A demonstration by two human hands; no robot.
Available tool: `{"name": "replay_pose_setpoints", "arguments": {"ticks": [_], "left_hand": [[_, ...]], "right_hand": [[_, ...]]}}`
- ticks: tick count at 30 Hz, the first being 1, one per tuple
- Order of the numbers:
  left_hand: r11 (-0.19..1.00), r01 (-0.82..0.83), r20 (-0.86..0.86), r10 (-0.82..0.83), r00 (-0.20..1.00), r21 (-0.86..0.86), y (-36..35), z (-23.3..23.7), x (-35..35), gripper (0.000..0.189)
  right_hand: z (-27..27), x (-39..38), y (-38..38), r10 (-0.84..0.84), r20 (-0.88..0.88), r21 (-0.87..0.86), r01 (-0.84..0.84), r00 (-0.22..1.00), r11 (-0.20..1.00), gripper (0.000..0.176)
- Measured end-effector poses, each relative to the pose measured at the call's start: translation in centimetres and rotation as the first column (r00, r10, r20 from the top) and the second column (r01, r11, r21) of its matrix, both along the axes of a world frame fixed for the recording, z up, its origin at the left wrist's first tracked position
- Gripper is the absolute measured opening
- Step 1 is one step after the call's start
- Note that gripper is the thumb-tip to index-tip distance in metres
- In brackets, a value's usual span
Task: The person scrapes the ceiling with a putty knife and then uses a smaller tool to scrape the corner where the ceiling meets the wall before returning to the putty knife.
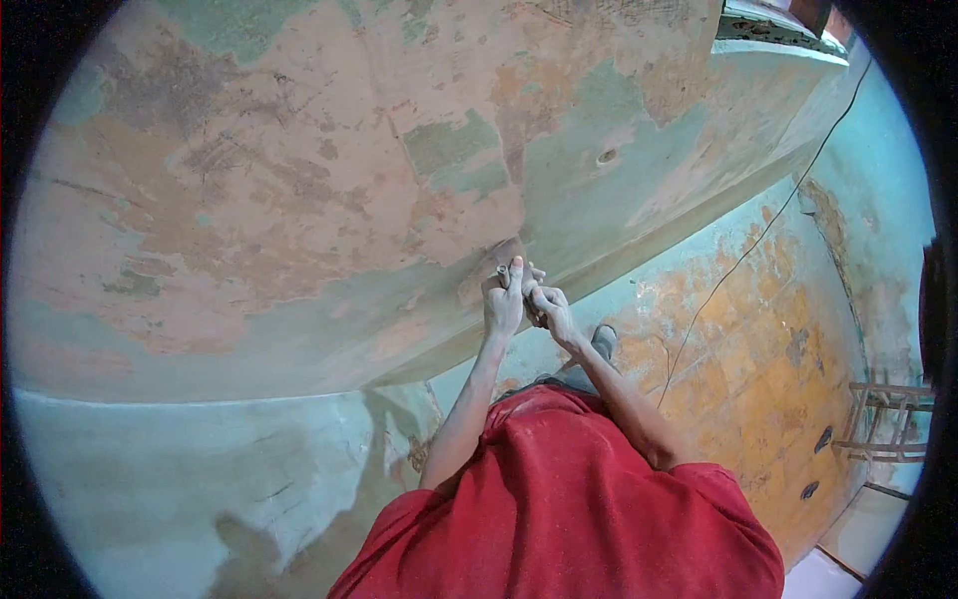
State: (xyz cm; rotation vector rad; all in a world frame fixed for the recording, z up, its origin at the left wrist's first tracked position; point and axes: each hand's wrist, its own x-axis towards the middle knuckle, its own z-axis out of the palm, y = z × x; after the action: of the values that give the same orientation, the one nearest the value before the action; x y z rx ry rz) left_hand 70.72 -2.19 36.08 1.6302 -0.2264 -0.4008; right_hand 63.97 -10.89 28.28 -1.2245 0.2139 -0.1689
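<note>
Both my hands are close together in front of the wall (pixel 329 230), which has patchy pinkish and green paint. My left hand (pixel 503 304) is closed, its thumb pointing up along a scraper (pixel 508 251) with a flat, dull blade. That blade meets the wall at the lower edge of a bare pinkish strip. Just to the right, my right hand (pixel 555 311) is closed around the lower end of the same tool. The handle is mostly hidden by my fingers. Pale dust coats both hands.
An orange-stained floor (pixel 738 359) spreads to the right, crossed by a thin dark cable (pixel 733 270). A ladder-like frame (pixel 888 424) stands at the far right. Above it is a window recess (pixel 778 45). My shoe (pixel 605 340) shows below my right hand.
</note>
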Motion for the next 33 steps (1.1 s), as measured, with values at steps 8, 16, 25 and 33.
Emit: {"name": "replay_pose_setpoints", "arguments": {"ticks": [8,16,25,33], "left_hand": [[1.000,0.008,-0.058,-0.010,0.998,-0.030,-0.2,-0.6,-0.4,0.043],[0.996,0.053,0.021,-0.054,0.998,0.071,-0.1,-2.8,-0.2,0.045],[0.997,0.080,0.016,-0.080,0.997,-0.007,-0.1,-2.5,0.1,0.045],[0.994,0.084,0.001,-0.084,0.996,-0.069,-0.4,-2.1,0.5,0.043]], "right_hand": [[-1.7,-0.6,0.5,0.030,-0.044,0.079,-0.027,0.999,0.997,0.054],[-1.8,-1.2,0.1,-0.010,-0.055,0.003,0.010,0.998,1.000,0.053],[-1.9,-1.4,0.0,-0.050,-0.059,-0.068,0.046,0.997,0.997,0.053],[-1.3,-1.0,-0.4,-0.047,-0.027,-0.014,0.046,0.999,0.999,0.051]]}}
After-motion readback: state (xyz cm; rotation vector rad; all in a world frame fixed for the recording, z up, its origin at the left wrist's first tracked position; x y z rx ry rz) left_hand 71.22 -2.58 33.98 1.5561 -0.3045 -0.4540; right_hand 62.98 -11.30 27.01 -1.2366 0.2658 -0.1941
